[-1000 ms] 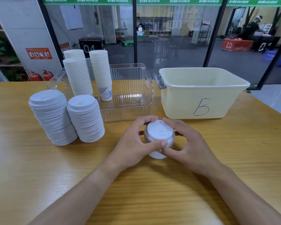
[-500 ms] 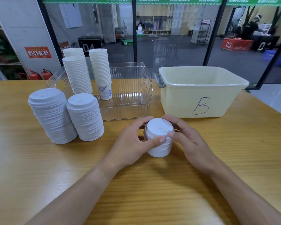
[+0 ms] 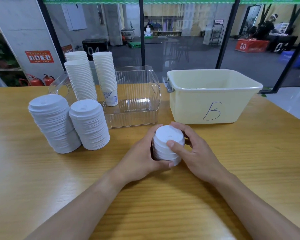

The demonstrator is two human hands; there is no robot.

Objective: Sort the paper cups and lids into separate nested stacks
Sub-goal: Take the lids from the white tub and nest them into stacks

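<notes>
A short stack of white lids (image 3: 166, 144) stands on the wooden table (image 3: 42, 179) in front of me. My left hand (image 3: 142, 156) curls round its left side, and my right hand (image 3: 196, 153) wraps its right side with the thumb on the top lid. Two tall stacks of white lids (image 3: 50, 123) (image 3: 89, 123) stand at the left. Three nested stacks of white paper cups (image 3: 80, 78) (image 3: 106, 77) (image 3: 76, 55) rise from the clear bin (image 3: 137, 101) behind them.
A pale yellow tub (image 3: 211, 96) marked with a hand-drawn letter stands at the back right, close behind my hands. Behind the table is a glass wall with black posts. Bare tabletop lies in front and to the right.
Both hands have closed in round the small lid stack. My left thumb dropped from the top lid to the stack's base, and my right thumb now lies on the top.
</notes>
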